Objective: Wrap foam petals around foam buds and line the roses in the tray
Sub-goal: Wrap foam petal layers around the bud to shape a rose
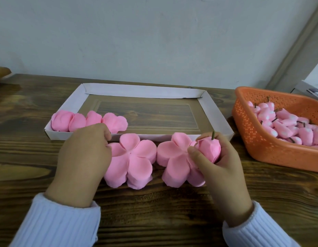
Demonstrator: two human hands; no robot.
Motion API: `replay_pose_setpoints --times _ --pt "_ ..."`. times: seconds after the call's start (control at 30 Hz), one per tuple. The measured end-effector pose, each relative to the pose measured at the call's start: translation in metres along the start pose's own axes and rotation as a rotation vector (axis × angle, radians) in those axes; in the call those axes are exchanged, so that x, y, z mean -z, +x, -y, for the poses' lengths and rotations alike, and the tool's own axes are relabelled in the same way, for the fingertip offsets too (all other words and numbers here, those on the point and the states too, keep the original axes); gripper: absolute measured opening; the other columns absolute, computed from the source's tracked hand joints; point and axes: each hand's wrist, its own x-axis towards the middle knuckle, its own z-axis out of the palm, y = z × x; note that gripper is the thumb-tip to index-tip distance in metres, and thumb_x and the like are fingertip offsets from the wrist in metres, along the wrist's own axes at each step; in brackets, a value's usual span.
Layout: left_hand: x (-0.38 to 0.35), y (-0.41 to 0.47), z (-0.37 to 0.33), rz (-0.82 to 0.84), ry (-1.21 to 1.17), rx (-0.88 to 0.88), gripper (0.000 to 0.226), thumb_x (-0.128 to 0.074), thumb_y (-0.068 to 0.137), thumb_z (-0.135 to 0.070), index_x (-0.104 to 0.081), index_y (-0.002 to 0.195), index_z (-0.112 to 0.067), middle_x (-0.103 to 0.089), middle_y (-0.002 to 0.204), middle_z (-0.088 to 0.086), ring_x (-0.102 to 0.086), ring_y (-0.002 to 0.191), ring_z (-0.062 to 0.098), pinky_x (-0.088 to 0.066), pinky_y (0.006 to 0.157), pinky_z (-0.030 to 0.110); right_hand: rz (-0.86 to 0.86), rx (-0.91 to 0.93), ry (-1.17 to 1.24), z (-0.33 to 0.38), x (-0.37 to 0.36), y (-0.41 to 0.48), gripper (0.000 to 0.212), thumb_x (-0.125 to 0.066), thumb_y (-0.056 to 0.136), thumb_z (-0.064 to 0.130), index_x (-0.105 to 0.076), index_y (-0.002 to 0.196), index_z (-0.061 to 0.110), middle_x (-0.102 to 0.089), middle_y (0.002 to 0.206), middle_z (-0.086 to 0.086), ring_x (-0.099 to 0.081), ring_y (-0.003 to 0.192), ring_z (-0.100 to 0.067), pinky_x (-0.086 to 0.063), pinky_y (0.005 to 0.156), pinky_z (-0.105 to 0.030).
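Right hand [224,168] grips a partly wrapped bud [209,148], stem up, over the petal stack [174,161] by its thumb; left hand [83,157] pinches the next stack [133,163] at its edge, apparently to peel a layer, with four roses [86,121] lined in the tray [215,118] just beyond.

A small handcraft bench for piecework, set up in a plain room. A dark wood-grain table [154,211] stands against a bare grey wall [154,32]. At the right edge an orange perforated plastic basket [261,139] holds a heap of stemmed foam buds [286,129]. Mid-frame lie stacks of pink foam petals [135,157]. Behind them a white cardboard tray [144,90] has a row of finished roses [86,121] at its left end.
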Motion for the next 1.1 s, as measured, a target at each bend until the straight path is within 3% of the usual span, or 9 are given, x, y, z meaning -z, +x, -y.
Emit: replay_pose_setpoints --times 0.17,0.37,0.67,0.8,0.93,1.1 --pt "0.0036 -0.0035 -0.0035 0.03 0.054 0.025 0.031 -0.061 0.086 -0.011 -0.05 0.067 -0.034 -0.066 0.083 0.002 -0.061 0.082 0.026 -0.051 0.077 0.044 -0.01 -0.001 0.002 0.001 -0.0003 0.0 0.012 -0.073 0.079 0.022 -0.063 0.086 0.021 -0.066 0.079 0.005 -0.063 0.072 -0.011 -0.056 0.064 -0.029" --pt "0.0037 -0.006 -0.0052 -0.001 0.048 0.011 0.018 -0.063 0.085 -0.012 -0.056 0.075 -0.026 -0.066 0.083 0.003 -0.061 0.081 0.025 -0.051 0.076 0.046 0.002 0.002 0.02 0.0008 0.0001 0.0002 0.015 -0.072 0.081 0.007 -0.063 0.086 0.016 -0.066 0.078 0.001 -0.063 0.071 -0.013 -0.055 0.063 -0.03" --pt "0.0016 -0.004 -0.0004 -0.034 0.047 -0.013 0.019 -0.064 0.083 -0.012 -0.057 0.071 -0.025 -0.066 0.079 0.003 -0.06 0.077 0.027 -0.05 0.071 0.044 0.012 -0.006 0.019 0.0014 -0.0002 -0.0002 0.014 -0.072 0.079 0.01 -0.063 0.086 0.019 -0.066 0.079 0.004 -0.064 0.072 -0.011 -0.056 0.063 -0.024" --pt "-0.0013 -0.0026 0.0008 -0.045 0.066 -0.019 0.018 -0.064 0.084 -0.013 -0.058 0.072 -0.025 -0.066 0.078 0.003 -0.06 0.076 0.025 -0.05 0.071 0.043 0.01 -0.017 0.01 0.0014 0.0 -0.0003 0.013 -0.071 0.079 0.013 -0.063 0.086 0.018 -0.066 0.079 0.003 -0.064 0.072 -0.013 -0.056 0.063 -0.029" --pt "-0.0028 -0.002 0.0018 -0.04 0.114 -0.025 0.018 -0.064 0.087 -0.02 -0.059 0.071 -0.029 -0.064 0.079 -0.001 -0.058 0.078 0.022 -0.048 0.071 0.04 0.016 -0.008 0.005 0.0021 0.0006 0.0 0.013 -0.071 0.079 0.011 -0.062 0.086 0.017 -0.065 0.079 0.002 -0.063 0.071 -0.012 -0.055 0.062 -0.025" --pt "-0.0029 -0.0042 -0.0003 -0.075 0.246 -0.013 0.014 -0.06 0.088 -0.035 -0.063 0.077 -0.026 -0.053 0.081 -0.002 -0.052 0.076 0.022 -0.035 0.065 0.032 0.016 -0.017 -0.001 0.0018 0.001 0.0001 0.012 -0.071 0.079 0.011 -0.062 0.086 0.017 -0.066 0.079 0.001 -0.064 0.072 -0.014 -0.056 0.064 -0.029"
